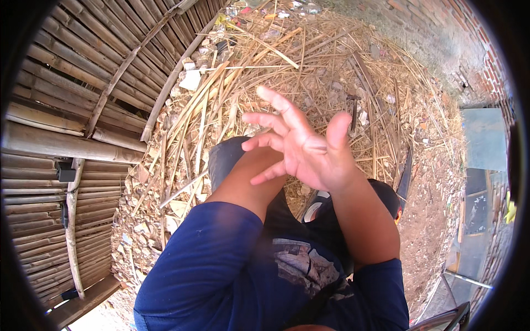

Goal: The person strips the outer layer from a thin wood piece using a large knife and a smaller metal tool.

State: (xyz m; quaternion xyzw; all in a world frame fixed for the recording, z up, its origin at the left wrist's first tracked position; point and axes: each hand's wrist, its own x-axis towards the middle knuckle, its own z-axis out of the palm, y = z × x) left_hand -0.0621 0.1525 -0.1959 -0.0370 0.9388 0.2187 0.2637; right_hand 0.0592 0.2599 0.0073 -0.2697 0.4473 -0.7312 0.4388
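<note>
My right hand (314, 149) is raised in the middle of the view, palm up toward me. Its fingers and thumb are spread wide, and nothing lies in it. From the left comes my left forearm (243, 185), bare below a blue sleeve. It crosses my dark-trousered knee (223, 157) and passes behind the right hand, which hides my left hand and its fingers. Below both hands, dry straw and split bamboo strips (276, 52) litter the ground. A small dark T-shaped tool (352, 105), like a hammer, lies among them beyond the right thumb.
A wall of bamboo slats (72, 110) runs along the left, with stone chips (143, 220) at its foot. A weathered brick wall (441, 33) stands at the far right. Grey-blue panels (485, 138) lean at the right. A long dark strip (406, 174) lies beside my right leg.
</note>
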